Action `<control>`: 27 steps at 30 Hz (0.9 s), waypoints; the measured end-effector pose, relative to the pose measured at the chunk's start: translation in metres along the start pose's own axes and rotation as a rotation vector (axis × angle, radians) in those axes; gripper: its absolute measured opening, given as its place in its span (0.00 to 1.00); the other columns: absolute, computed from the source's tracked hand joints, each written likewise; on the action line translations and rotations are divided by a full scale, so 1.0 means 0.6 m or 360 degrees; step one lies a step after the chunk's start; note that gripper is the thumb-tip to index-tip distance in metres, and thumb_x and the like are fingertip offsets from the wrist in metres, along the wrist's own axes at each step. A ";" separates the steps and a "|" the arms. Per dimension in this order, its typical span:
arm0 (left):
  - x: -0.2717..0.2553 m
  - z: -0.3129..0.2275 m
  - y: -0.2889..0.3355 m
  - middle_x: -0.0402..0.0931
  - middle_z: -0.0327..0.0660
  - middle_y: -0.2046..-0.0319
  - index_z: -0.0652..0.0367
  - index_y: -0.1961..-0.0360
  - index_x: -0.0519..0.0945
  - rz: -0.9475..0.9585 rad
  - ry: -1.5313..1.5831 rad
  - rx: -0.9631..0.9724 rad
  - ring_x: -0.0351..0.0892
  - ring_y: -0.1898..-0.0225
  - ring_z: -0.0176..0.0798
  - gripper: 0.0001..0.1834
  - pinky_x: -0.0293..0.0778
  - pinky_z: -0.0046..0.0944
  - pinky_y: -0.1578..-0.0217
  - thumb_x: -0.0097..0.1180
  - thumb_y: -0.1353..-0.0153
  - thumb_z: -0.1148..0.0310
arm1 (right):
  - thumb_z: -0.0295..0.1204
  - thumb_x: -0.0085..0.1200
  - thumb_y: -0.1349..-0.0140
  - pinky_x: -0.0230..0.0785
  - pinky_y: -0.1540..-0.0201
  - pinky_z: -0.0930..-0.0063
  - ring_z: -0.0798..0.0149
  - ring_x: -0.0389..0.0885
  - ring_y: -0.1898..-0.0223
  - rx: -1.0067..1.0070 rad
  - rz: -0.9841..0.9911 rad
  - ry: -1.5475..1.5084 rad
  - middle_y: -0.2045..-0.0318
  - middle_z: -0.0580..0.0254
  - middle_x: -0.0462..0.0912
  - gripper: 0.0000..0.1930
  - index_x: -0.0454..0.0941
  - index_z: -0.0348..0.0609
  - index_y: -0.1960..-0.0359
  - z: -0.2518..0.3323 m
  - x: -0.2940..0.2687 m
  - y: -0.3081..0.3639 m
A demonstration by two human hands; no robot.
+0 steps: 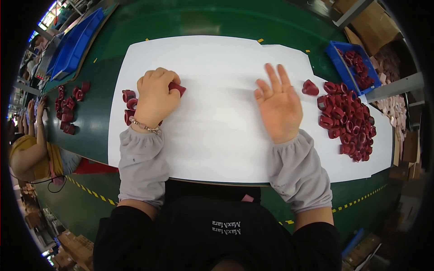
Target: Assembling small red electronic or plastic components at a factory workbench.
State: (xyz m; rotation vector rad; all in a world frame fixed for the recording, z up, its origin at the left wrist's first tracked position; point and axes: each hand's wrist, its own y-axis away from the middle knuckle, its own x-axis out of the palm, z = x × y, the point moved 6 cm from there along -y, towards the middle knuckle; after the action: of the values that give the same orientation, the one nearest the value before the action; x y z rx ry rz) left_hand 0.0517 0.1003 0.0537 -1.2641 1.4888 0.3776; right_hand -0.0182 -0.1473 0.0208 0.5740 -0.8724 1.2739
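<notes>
Firstly, left hand [158, 95]: back uppermost, fingers curled, closed round one red piece [177, 88], which shows between thumb and fingers over the left part of the white paper [221, 131]. Whether the piece touches the paper cannot be told.

Right hand [281, 113]: palm showing, fingers spread and slightly blurred, well opened, nothing held; positioned over the right part of the paper.

Loose piece [309, 87]: one, dark red, lying on the paper just beside the right hand, on its right.

Heap [346, 119]: many hollow dark red pieces, on the paper, farther right.

Small group [128, 95]: several like pieces on the paper, beside and partly behind the left hand and wrist.

Blue bin [337, 63]: beyond the heap, at upper right, with more red pieces inside.

Outer group [68, 108]: further red pieces on the green table [203, 20], left of the paper.

Blue tray [72, 54]: far left.

Co-worker [27, 151]: yellow top, at the left edge.

Wear: grey sleeves [142, 167] on both forearms; bracelet [153, 130] at left wrist.
</notes>
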 end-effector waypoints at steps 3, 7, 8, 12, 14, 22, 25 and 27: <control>0.012 0.007 0.001 0.76 0.41 0.68 0.55 0.69 0.79 0.0091 -0.0068 -0.0126 0.70 0.60 0.47 0.10 0.61 0.44 0.54 0.53 0.56 0.76 | 0.39 0.43 0.37 0.59 0.46 0.65 0.59 0.72 0.53 0.0322 0.0280 0.0315 0.42 0.52 0.65 0.29 0.54 0.42 0.36 -0.022 0.010 0.005; 0.001 -0.029 -0.010 0.79 0.42 0.66 0.60 0.63 0.80 -0.0125 0.0572 -0.0045 0.74 0.63 0.43 0.10 0.68 0.39 0.59 0.56 0.49 0.73 | 0.37 0.42 0.37 0.59 0.46 0.64 0.60 0.72 0.53 0.0411 0.0200 0.0427 0.43 0.53 0.66 0.28 0.55 0.41 0.37 -0.023 -0.003 -0.002; 0.005 -0.039 -0.009 0.79 0.42 0.66 0.60 0.63 0.80 -0.0124 0.0572 -0.0043 0.74 0.63 0.43 0.10 0.68 0.39 0.59 0.56 0.49 0.73 | 0.36 0.42 0.37 0.58 0.45 0.63 0.58 0.71 0.52 0.0353 0.0094 0.0345 0.42 0.53 0.65 0.27 0.56 0.40 0.38 -0.018 -0.012 -0.009; 0.059 -0.091 0.020 0.78 0.42 0.61 0.68 0.53 0.75 0.0274 0.1797 -0.0316 0.75 0.61 0.31 0.13 0.71 0.29 0.59 0.48 0.38 0.74 | 0.34 0.42 0.37 0.56 0.40 0.63 0.54 0.65 0.44 -0.0005 -0.0427 0.0175 0.39 0.53 0.60 0.27 0.55 0.38 0.38 0.018 -0.062 -0.050; 0.088 -0.111 0.034 0.77 0.42 0.60 0.66 0.51 0.73 0.0540 0.2119 -0.0407 0.75 0.62 0.31 0.14 0.72 0.31 0.60 0.46 0.36 0.72 | 0.33 0.43 0.37 0.53 0.38 0.64 0.53 0.60 0.39 -0.0102 -0.0452 0.0162 0.38 0.54 0.57 0.29 0.52 0.37 0.36 0.047 -0.091 -0.061; 0.117 -0.092 0.032 0.74 0.44 0.59 0.58 0.58 0.67 0.0661 0.2497 -0.0790 0.75 0.59 0.35 0.07 0.73 0.36 0.60 0.42 0.37 0.73 | 0.38 0.42 0.35 0.57 0.40 0.65 0.57 0.64 0.41 -0.0181 0.0205 0.1230 0.38 0.54 0.59 0.29 0.53 0.37 0.36 0.036 -0.014 -0.033; 0.126 -0.098 0.036 0.74 0.44 0.58 0.57 0.59 0.66 0.0793 0.2567 -0.0731 0.76 0.57 0.36 0.06 0.73 0.37 0.55 0.41 0.37 0.73 | 0.31 0.48 0.38 0.59 0.41 0.66 0.60 0.63 0.40 0.0265 0.0874 0.1282 0.40 0.53 0.63 0.26 0.59 0.36 0.38 -0.039 0.039 0.005; 0.120 -0.107 0.039 0.73 0.43 0.56 0.59 0.56 0.69 0.0884 0.2672 -0.0730 0.75 0.53 0.36 0.09 0.71 0.39 0.49 0.44 0.38 0.74 | 0.23 0.51 0.41 0.61 0.41 0.69 0.62 0.65 0.42 0.0269 0.0999 0.1394 0.41 0.54 0.65 0.25 0.63 0.36 0.40 -0.055 0.051 0.018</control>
State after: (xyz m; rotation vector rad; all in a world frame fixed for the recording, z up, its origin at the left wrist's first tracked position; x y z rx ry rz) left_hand 0.0108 0.0234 0.0060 -1.5245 3.3511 -0.1324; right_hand -0.0189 -0.1017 0.0261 -0.1871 -0.1885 1.9520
